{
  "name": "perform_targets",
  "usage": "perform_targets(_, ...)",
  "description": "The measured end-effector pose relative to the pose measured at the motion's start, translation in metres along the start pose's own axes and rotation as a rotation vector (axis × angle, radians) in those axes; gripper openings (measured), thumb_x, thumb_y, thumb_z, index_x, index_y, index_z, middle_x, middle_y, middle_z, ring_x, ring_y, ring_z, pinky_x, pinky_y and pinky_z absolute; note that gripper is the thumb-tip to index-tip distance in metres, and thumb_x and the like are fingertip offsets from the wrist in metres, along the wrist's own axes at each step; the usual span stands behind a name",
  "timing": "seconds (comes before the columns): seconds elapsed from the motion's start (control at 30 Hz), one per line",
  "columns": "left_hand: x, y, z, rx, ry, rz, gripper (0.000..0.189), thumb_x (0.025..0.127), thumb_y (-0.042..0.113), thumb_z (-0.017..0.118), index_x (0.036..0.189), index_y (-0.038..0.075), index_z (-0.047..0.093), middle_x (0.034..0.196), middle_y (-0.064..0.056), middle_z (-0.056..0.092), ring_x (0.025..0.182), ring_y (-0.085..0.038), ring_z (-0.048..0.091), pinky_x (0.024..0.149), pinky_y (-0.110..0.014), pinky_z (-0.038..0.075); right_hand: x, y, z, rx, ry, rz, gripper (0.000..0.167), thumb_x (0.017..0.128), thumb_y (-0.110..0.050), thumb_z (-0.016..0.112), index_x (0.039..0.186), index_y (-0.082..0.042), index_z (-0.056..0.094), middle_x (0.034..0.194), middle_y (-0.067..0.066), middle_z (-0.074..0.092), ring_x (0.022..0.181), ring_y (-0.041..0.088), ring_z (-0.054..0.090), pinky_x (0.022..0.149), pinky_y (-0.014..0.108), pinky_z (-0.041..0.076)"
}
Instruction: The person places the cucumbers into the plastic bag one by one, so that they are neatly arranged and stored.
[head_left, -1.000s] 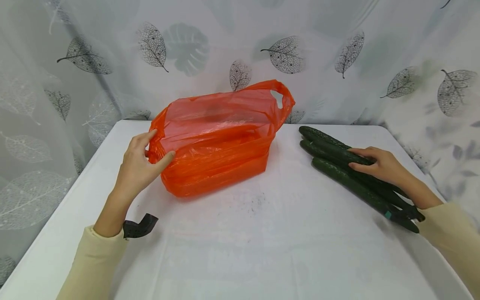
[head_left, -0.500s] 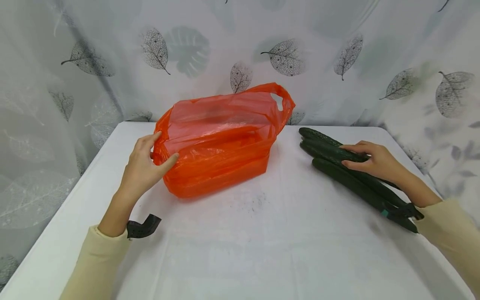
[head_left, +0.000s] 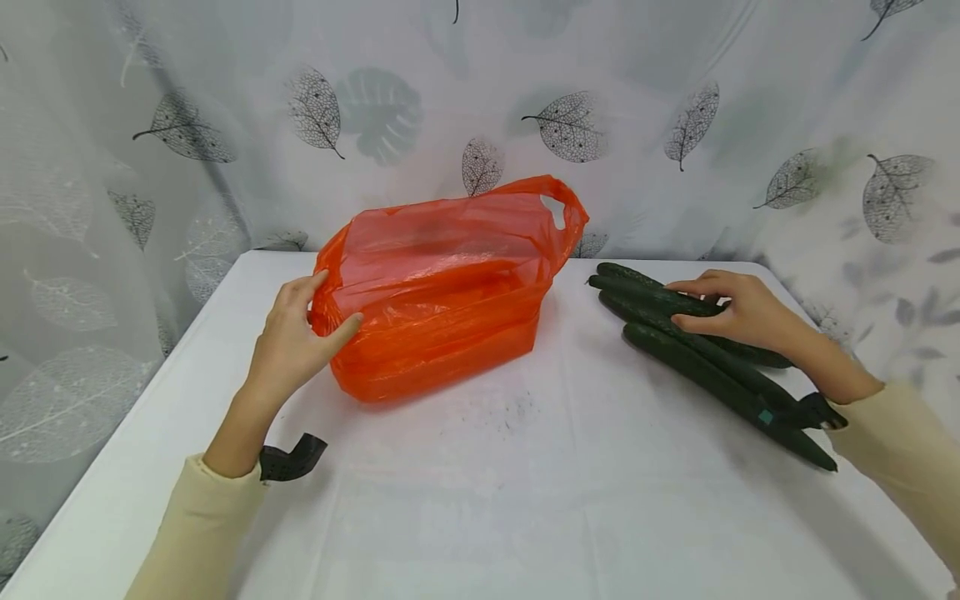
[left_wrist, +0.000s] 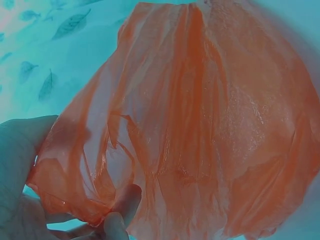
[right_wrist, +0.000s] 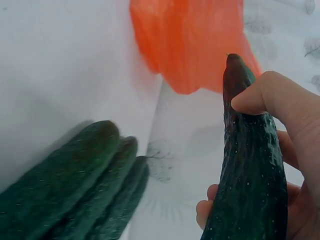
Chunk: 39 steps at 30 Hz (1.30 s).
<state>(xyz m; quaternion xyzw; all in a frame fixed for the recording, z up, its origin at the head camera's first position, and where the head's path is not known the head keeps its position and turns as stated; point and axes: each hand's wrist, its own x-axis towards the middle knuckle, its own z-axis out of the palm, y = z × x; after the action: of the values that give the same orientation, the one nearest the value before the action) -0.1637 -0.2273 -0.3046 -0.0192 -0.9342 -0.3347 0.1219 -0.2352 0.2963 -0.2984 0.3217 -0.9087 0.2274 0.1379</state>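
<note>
My left hand (head_left: 296, 342) holds the left end of an orange-red plastic bag (head_left: 442, 308), fingers behind and thumb in front. In the left wrist view, its thumb and fingers close on a gathered corner of the thin bag (left_wrist: 185, 125). The bag lies on its side, with a handle loop raised at the upper right. My right hand (head_left: 750, 312) grips a dark green cucumber (right_wrist: 252, 170), thumb on top and fingers underneath. In the right wrist view that cucumber stands apart from three other cucumbers (right_wrist: 75, 175), which lie side by side on the table.
A white-covered table (head_left: 465, 500) lies under everything, its far edge against a leaf-printed curtain (head_left: 420, 92). Black bands sit at both wrists, the left band (head_left: 292, 458) sticking out beside the sleeve. A small green tag (head_left: 765, 417) shows near the cucumbers' lower end.
My right hand has lifted one cucumber off the pile and shifted slightly left and up. The left hand keeps its hold on the bag. The whole head view has drifted slightly downward.
</note>
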Motion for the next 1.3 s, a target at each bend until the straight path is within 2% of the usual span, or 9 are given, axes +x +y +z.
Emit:
perform_targets(0.13, 0.000, 0.001, -0.001, 0.006, -0.008, -0.010, 0.078, 0.090, 0.037, 0.064, 0.150, -0.001, 0.031, 0.147, -0.026, 0.032, 0.125, -0.047, 0.043, 0.091, -0.066, 0.045, 0.008, -0.008, -0.006, -0.007, -0.012, 0.014, 0.038, 0.075, -0.009, 0.078, 0.113, -0.007, 0.072, 0.086, -0.009, 0.061, 0.072, 0.000, 0.050, 0.056, 0.021, 0.038)
perform_targets(0.37, 0.001, 0.002, 0.000, 0.008, -0.009, -0.015, 0.079, 0.090, 0.038, 0.064, 0.150, 0.000, 0.031, 0.147, -0.026, 0.033, 0.127, -0.047, 0.041, 0.093, -0.066, 0.044, 0.019, -0.021, -0.015, -0.002, -0.046, 0.002, 0.041, 0.075, -0.010, 0.079, 0.116, -0.009, 0.072, 0.087, -0.006, 0.062, 0.066, 0.005, 0.045, 0.053, 0.024, 0.036)
perform_targets(0.57, 0.002, 0.002, 0.000, 0.006, -0.015, -0.011, 0.079, 0.090, 0.037, 0.064, 0.151, 0.000, 0.030, 0.147, -0.025, 0.033, 0.127, -0.046, 0.042, 0.093, -0.066, 0.043, 0.031, -0.035, -0.020, -0.015, -0.068, 0.019, 0.043, 0.075, -0.011, 0.079, 0.118, -0.010, 0.071, 0.087, -0.006, 0.061, 0.067, 0.005, 0.047, 0.054, 0.024, 0.037)
perform_targets(0.77, 0.001, 0.003, 0.002, 0.014, -0.016, -0.024, 0.079, 0.089, 0.037, 0.064, 0.150, 0.001, 0.031, 0.147, -0.024, 0.033, 0.128, -0.044, 0.042, 0.094, -0.066, 0.043, 0.044, -0.052, -0.023, -0.046, -0.067, -0.025, 0.044, 0.076, -0.014, 0.079, 0.119, -0.012, 0.071, 0.089, -0.005, 0.060, 0.068, 0.007, 0.044, 0.054, 0.026, 0.034)
perform_targets(0.93, 0.001, 0.003, 0.003, 0.019, -0.016, -0.025, 0.078, 0.089, 0.037, 0.065, 0.150, 0.001, 0.032, 0.147, -0.024, 0.033, 0.127, -0.044, 0.042, 0.095, -0.067, 0.042, 0.054, -0.064, -0.024, -0.026, -0.069, -0.075, 0.043, 0.077, -0.012, 0.079, 0.119, -0.013, 0.071, 0.087, -0.007, 0.058, 0.068, 0.007, 0.045, 0.056, 0.025, 0.035)
perform_targets(1.3, 0.001, 0.005, 0.005, 0.017, -0.026, -0.022, 0.078, 0.090, 0.039, 0.063, 0.151, 0.003, 0.032, 0.148, -0.021, 0.033, 0.128, -0.041, 0.043, 0.094, -0.066, 0.043, 0.078, -0.080, -0.019, 0.001, -0.080, -0.172, 0.041, 0.074, -0.009, 0.078, 0.115, -0.008, 0.072, 0.086, -0.003, 0.060, 0.065, 0.008, 0.048, 0.055, 0.024, 0.039)
